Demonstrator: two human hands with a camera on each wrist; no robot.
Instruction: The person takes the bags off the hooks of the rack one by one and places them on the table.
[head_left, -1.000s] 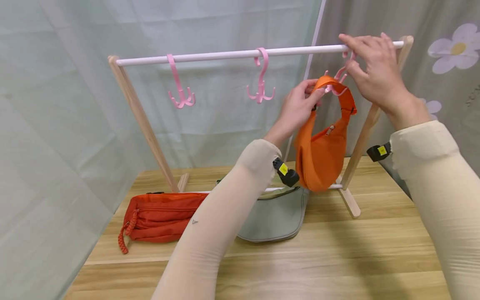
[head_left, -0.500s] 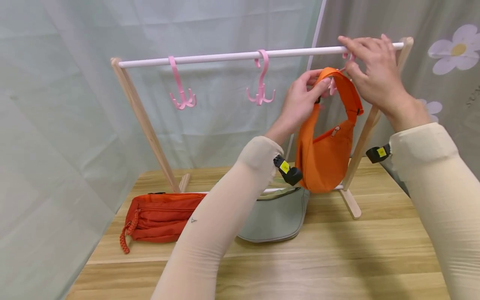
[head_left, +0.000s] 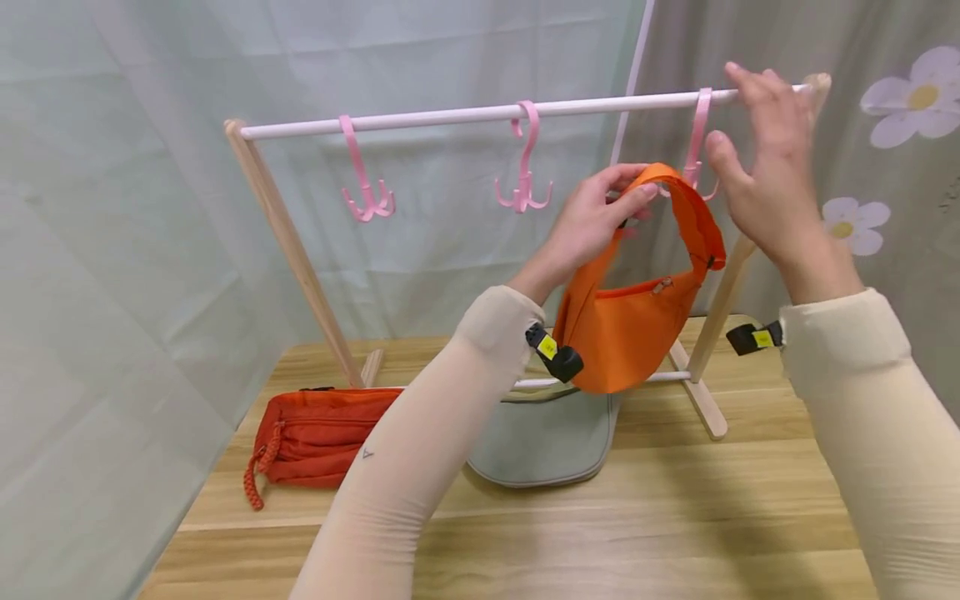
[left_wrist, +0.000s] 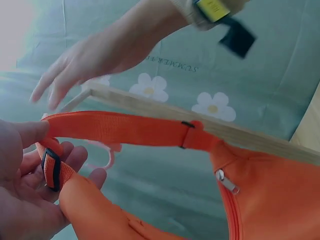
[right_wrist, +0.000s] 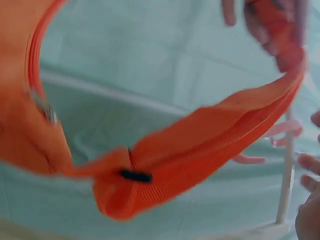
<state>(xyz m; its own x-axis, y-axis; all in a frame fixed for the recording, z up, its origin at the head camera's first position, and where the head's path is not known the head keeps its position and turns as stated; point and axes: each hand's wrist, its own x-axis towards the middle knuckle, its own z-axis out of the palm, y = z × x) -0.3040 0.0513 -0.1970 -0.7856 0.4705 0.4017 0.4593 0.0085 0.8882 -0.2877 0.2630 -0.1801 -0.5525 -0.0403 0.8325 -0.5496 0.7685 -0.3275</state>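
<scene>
My left hand pinches the strap of an orange sling bag between thumb and fingers. The bag hangs from that strap, in front of the rightmost pink hook, whose prongs are partly hidden behind it. A black buckle lies by my left fingers in the left wrist view. Near the rail's right end, my right hand has its fingers spread and holds nothing. Its fingertips overlap the white rail; whether they touch it I cannot tell. The right wrist view is blurred, with the strap crossing it.
Two more pink hooks hang on the rail, one at left and one mid-rail. A red pouch and a grey-green bag lie on the wooden table. The rack's right foot stands behind.
The orange bag's strap has come up off the right hook, and the bag has moved left and lower with my left hand. My right hand has let go near that hook and moved right.
</scene>
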